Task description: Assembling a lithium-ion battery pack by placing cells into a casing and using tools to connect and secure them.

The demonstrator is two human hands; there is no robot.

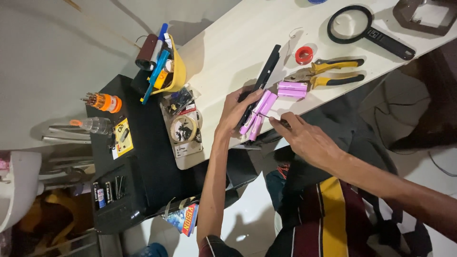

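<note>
In the head view, your left hand (234, 110) is at the centre of the frame, fingers curled around a bundle of pink cylindrical battery cells (257, 115) and a long black casing (264, 76), holding both at the edge of the white table (228, 47). Your right hand (304, 138) comes from the lower right; its fingers are pinched together and touch the lower side of the bundle, but you cannot tell what they grip. Two more pink cells (292, 89) lie just right of the bundle. Beside them lie pliers with yellow handles (323, 74), and a small red tape roll (304, 54) is above. A black magnifying glass (352, 24) lies at the upper right.
</note>
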